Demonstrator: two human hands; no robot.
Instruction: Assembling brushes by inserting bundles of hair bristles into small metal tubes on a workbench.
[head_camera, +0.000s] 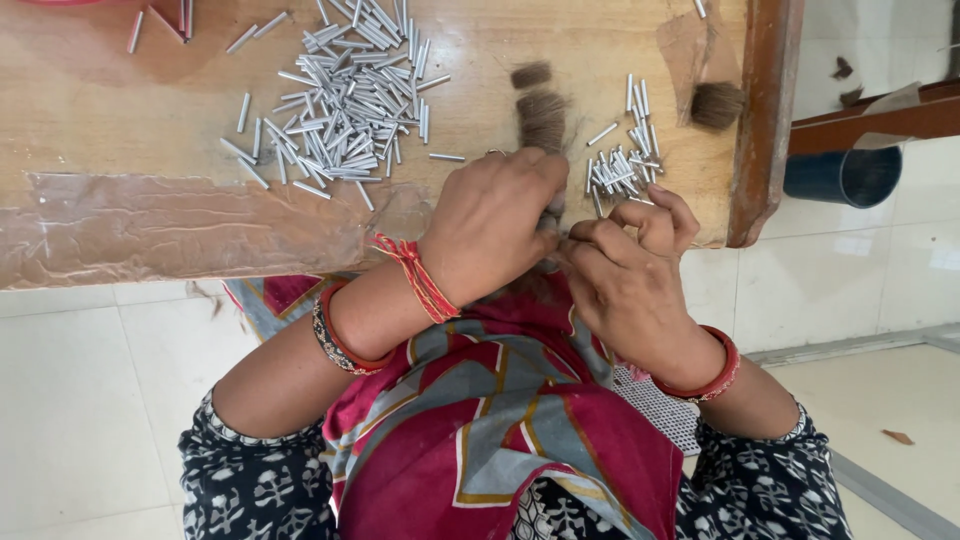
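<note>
Fig. Head-cam view looking down; worker's lap at bottom, wooden bench edge at top.

Nearest: patterned red-and-grey cloth (500, 430) over the lap, w/ a white perforated sheet (655, 410) showing at its 3 o'clock side. Both forearms rise from here toward 12 o'clock and converge at the bench edge.

L hand (490, 225): knuckles up, fingers curled down and pressed together around a tuft of brown bristle hair (543, 120). The tuft leaves the fist at approx. 1 o'clock; its long axis runs 6-to-12, away from the body, free end lying on the wooden bench (120, 110). Red thread band at the wrist, bangles further back.

R hand (630, 275): touching the L hand at its 3 o'clock side, thumb and forefinger drawn into a pinch at the tuft's base. What sits in the pinch is hidden; cannot tell whether it is hair, a tube or nothing.

Key relation: a small cluster of short metal tubes (622, 160) lies just beyond the R hand at 12 o'clock, tubes mostly lengthwise 6-to-12, roughly parallel to the tuft. R hand is the nearer one to it. The large tube pile (340, 100) sits at 10–11 o'clock of the L hand, farther off, tubes lying at mixed angles.

Far: a second smaller hair clump (531, 74) beyond the held tuft; a third tuft (717, 104) at 2 o'clock by the bench's raised side rail (765, 110). Dark blue cylinder (845, 175) beyond the rail, over a pale tiled floor (90, 400).
</note>
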